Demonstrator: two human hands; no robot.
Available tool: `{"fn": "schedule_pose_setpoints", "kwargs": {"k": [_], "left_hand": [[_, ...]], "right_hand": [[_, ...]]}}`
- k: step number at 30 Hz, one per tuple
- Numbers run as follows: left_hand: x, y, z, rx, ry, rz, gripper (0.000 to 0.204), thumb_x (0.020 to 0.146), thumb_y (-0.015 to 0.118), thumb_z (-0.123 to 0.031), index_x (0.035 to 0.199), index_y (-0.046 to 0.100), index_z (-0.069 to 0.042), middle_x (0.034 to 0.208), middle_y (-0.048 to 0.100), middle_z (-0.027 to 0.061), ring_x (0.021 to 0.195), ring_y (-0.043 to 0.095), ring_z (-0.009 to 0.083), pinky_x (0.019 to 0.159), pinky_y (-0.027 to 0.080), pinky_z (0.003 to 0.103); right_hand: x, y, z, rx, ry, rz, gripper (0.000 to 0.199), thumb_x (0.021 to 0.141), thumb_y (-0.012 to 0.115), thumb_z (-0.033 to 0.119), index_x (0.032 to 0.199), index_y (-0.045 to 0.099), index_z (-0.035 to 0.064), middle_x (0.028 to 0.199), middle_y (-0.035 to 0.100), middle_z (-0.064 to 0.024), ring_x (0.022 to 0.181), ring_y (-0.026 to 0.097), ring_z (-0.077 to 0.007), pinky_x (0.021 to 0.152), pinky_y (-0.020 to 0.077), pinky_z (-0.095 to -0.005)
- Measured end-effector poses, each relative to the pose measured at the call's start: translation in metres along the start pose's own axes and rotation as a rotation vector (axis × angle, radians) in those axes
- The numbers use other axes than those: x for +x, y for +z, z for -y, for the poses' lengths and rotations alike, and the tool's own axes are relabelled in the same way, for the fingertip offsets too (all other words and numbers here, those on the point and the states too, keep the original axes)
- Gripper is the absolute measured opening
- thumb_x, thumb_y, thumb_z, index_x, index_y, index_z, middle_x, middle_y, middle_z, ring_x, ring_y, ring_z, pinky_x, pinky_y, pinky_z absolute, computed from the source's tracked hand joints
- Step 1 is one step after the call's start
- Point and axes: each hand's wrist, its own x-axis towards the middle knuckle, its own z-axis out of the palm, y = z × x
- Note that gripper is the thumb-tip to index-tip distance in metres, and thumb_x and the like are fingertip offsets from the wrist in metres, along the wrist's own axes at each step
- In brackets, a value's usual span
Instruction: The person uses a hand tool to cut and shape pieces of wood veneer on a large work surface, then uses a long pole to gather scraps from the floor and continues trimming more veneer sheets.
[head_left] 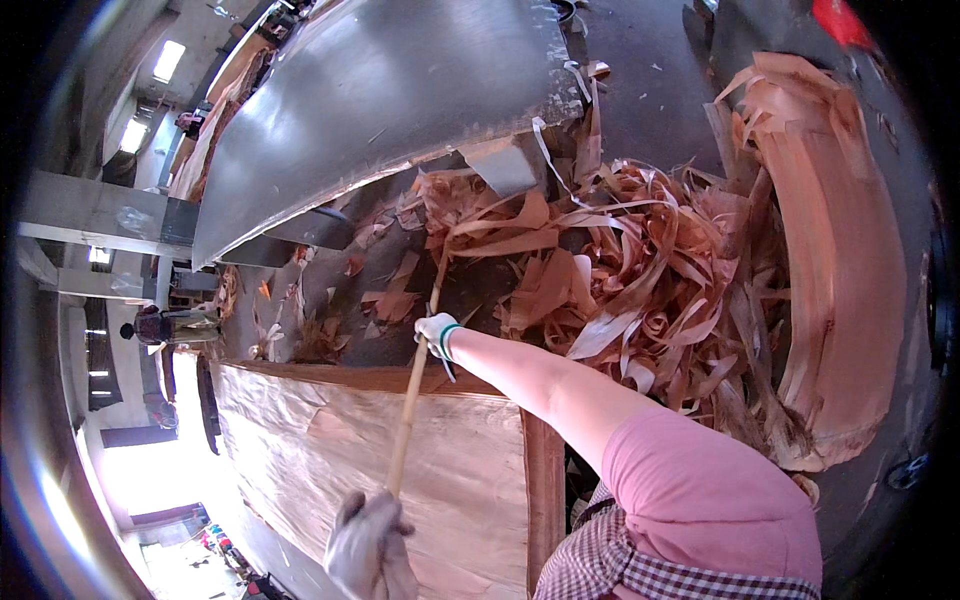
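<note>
Head view: a wooden pole [408, 430] is slanting from the left hand [372, 552] up and slightly right toward loose veneer scraps [650, 265]. The right hand [435, 333], nearer them, is wrapping its middle; whether the left is gripping, I cannot tell. Beneath, a veneer stack [470, 455] is bordering a strip of floor [374, 349].

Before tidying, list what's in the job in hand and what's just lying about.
Apparently in the job: long tan wooden stick; tangled reddish thin strips at its tip.
Seemingly just lying about: flat pale rectangular stack; curved reddish sheet bundle.
</note>
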Motion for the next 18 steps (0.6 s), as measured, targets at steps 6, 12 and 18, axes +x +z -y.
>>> {"fn": "schedule_pose_setpoints", "kwargs": {"k": [6, 12, 18], "left_hand": [[-0.113, -0.065, -0.012, -0.086, 0.057, -0.333, 0.047, 0.080, 0.049, -0.033, 0.075, 0.061, 0.012, 0.068, 0.062, 0.0231, 0.055, 0.058, 0.0277, 0.074, 0.051, 0.042], [-0.198, -0.165, 0.096, -0.386, 0.658, -0.074, 0.043, 0.073, 0.049, -0.032, 0.062, 0.056, 0.008, 0.059, 0.058, 0.0203, 0.055, 0.057, 0.0280, 0.061, 0.046, 0.039], [-0.235, -0.134, 0.093, -0.205, 0.199, -0.217, 0.024, 0.076, 0.045, -0.019, 0.065, 0.052, 0.001, 0.063, 0.057, 0.0157, 0.060, 0.056, 0.0209, 0.051, 0.037, 0.024]], "right_hand": [[-0.039, -0.035, -0.098, -0.067, 0.023, -0.125, 0.019, 0.078, 0.061, 0.018, 0.064, 0.058, 0.0049, 0.047, 0.044, -0.0021, 0.032, 0.036, -0.0133, 0.031, 0.0251, -0.0289], [-0.168, -0.094, -0.214, 0.095, -0.108, -0.155, 0.022, 0.081, 0.062, 0.022, 0.069, 0.061, 0.0042, 0.053, 0.051, -0.0043, 0.034, 0.039, -0.0135, 0.032, 0.0276, -0.0300], [-0.273, -0.160, -0.283, 0.208, -0.179, -0.398, 0.021, 0.083, 0.061, 0.023, 0.070, 0.059, 0.0063, 0.056, 0.049, -0.0019, 0.038, 0.037, -0.0108, 0.033, 0.0259, -0.0267]]}}
